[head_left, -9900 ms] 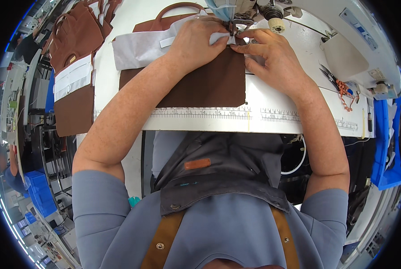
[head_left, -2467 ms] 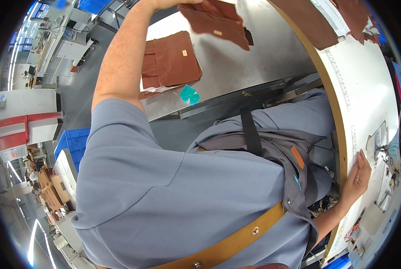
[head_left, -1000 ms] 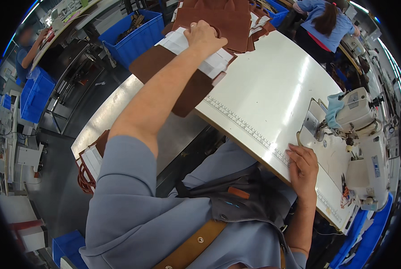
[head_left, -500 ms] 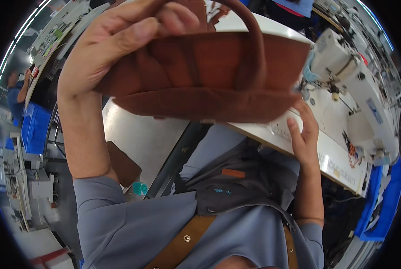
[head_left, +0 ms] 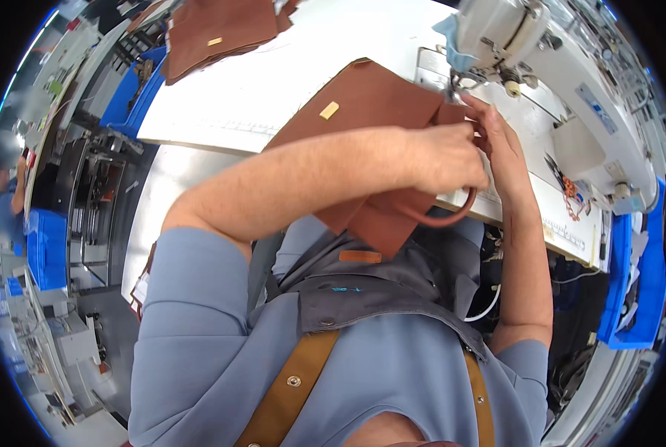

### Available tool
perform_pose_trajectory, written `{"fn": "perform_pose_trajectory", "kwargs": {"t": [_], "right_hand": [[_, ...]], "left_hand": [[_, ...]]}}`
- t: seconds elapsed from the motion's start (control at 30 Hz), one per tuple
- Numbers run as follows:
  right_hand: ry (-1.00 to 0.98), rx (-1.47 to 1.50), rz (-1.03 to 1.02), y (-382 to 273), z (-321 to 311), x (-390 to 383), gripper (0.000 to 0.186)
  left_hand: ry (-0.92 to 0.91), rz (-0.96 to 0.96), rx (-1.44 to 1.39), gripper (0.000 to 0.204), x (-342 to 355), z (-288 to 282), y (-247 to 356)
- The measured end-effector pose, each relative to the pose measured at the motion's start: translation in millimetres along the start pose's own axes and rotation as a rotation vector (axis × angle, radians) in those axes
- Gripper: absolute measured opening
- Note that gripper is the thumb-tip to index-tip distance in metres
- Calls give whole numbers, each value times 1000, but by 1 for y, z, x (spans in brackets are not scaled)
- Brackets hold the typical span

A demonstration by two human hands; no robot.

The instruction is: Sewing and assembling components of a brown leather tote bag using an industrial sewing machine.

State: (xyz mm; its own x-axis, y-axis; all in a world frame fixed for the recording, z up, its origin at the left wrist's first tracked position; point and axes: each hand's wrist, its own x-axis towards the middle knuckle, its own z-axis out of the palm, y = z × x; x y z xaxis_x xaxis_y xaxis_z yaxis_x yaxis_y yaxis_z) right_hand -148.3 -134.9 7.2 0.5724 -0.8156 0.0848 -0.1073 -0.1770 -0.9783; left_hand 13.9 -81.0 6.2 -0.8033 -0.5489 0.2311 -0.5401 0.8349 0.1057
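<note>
A brown leather handbag (head_left: 377, 97) with a rounded handle (head_left: 441, 220) lies tilted over the table's front edge, one side up at the sewing machine's needle area (head_left: 456, 83). A small yellow patch (head_left: 329, 110) shows on its flat panel. My left hand (head_left: 448, 158) reaches across the bag, its fingers curled closed on the leather above the handle; the fingertips are partly hidden. My right hand (head_left: 503, 145) is at the bag's right edge just below the needle area, its fingers bent around that edge. The left forearm covers part of the bag.
The white sewing machine (head_left: 582, 104) stands at the right. Orange-handled snips (head_left: 570, 188) lie beside it on the white table (head_left: 213, 123). A stack of brown leather pieces (head_left: 221, 33) sits far left. Blue bins (head_left: 620, 298) stand low at the right and at the left.
The handbag has come down from in front of me to the machine and turned. My left hand has moved from its upper left side across to the right; my right hand has risen toward the needle.
</note>
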Motion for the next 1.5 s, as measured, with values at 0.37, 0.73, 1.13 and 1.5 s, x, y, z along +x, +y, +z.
{"fn": "perform_pose_trajectory", "kwargs": {"t": [0.37, 0.73, 1.13, 1.5], "right_hand": [[-456, -350, -26, 20, -34, 69, 49], [-342, -260, -117, 20, -17, 49, 34], [-323, -242, -164, 21, -14, 48, 15], [-288, -198, -394, -3, -13, 33, 8]], "left_hand": [[486, 51, -421, 18, 20, 15, 5], [378, -504, -39, 56, -54, -9, -65], [259, -494, 20, 38, -61, -23, -64], [80, -622, -415, 20, -53, -79, -42]]}}
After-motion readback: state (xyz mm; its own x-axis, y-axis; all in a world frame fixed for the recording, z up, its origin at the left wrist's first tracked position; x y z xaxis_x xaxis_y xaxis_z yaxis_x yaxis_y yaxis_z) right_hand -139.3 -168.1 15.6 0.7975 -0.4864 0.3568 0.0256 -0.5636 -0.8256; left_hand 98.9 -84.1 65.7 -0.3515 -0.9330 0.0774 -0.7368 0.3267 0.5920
